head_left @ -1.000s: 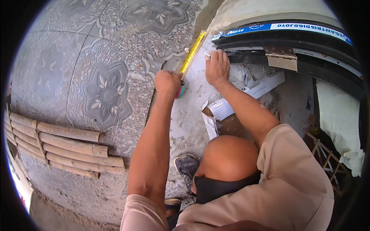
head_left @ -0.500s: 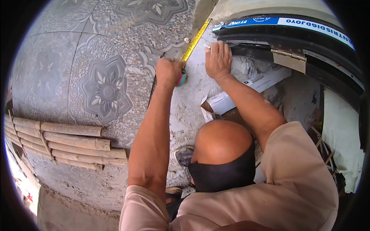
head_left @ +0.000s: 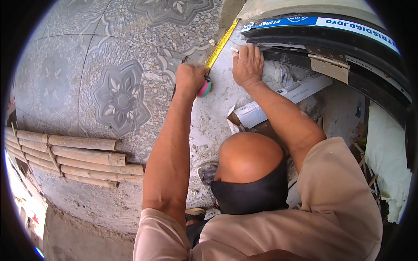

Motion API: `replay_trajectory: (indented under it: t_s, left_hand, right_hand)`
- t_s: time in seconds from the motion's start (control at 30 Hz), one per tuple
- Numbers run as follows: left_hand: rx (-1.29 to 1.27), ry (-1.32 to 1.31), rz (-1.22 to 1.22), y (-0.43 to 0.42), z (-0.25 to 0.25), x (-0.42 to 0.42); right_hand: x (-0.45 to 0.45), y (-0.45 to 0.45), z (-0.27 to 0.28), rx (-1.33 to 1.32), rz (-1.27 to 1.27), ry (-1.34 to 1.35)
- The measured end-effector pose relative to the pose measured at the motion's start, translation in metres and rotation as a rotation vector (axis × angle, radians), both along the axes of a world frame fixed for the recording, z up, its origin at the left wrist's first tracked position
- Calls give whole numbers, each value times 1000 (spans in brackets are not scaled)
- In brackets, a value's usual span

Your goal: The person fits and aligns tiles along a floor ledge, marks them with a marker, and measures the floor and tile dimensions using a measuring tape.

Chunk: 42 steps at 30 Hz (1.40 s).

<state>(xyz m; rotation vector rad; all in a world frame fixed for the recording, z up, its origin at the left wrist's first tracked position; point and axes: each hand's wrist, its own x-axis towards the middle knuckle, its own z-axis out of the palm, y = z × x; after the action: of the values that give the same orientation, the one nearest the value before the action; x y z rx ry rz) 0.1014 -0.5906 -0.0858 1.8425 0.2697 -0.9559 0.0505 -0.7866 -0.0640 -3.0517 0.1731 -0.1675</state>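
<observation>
My left hand (head_left: 190, 79) is closed around a tape measure, its pink and green case (head_left: 204, 88) showing past the fingers. From there the yellow blade (head_left: 223, 43) runs out along the edge of the patterned tiles, its far end by the base of the wall. Pinched by my right hand (head_left: 248, 67) is a short white stick (head_left: 235, 50), chalk-like, its kind not certain. That hand's fingertips lie against the lower edge of a black frame (head_left: 283, 38) with a blue and white label strip (head_left: 305, 21).
A metal hinge (head_left: 328, 65) sits on the black frame. Below my right forearm lies a long white cardboard box (head_left: 257, 114). Tied bamboo poles (head_left: 87, 156) lie at left beside the patterned floor tiles (head_left: 122, 100). My bent knee (head_left: 250, 158) is in front.
The view has shifted slightly. Both hands keep nearly the same place and grip, and the blade stays extended.
</observation>
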Motion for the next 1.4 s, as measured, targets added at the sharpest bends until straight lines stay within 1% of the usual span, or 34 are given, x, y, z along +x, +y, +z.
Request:
replay_trajectory:
  t_s: [0.17,0.23,0.3,0.37,0.43,0.5,0.57,0.63,0.7,0.8,0.93,1.07,1.3,1.4]
  left_hand:
    - [-104,69,103,-1,4,-4]
    - [-72,59,77,-1,2,-4]
    - [-85,79,108,0,3,-4]
    - [-9,20,48,0,4,-5]
    - [-29,50,71,1,2,-6]
    - [-53,81,92,1,6,-5]
    - [30,63,38,3,13,-4]
    - [34,65,45,4,22,-4]
    - [39,71,57,5,18,-7]
    - [-29,79,123,6,15,-11]
    - [21,67,97,7,21,-10]
    - [76,51,90,6,14,-9]
    - [94,62,151,5,8,-10]
    - [67,14,118,4,7,-7]
  right_hand:
    - [2,-1,2,-5,-4,10]
    - [1,0,4,-2,-1,24]
    - [1,0,3,28,-3,23]
    - [2,1,1,25,-7,26]
    - [1,0,0,20,-17,34]
    - [1,0,0,19,-14,22]
    - [1,0,0,15,-11,25]
    - [2,0,0,10,-9,30]
    - [2,0,0,7,-4,21]
    - [2,1,0,3,-1,11]
    - [2,2,0,-1,-8,21]
    - [3,2,0,14,-11,28]
    - [1,3,-4,-11,-10,28]
    - [2,4,-5,-24,19,-8]
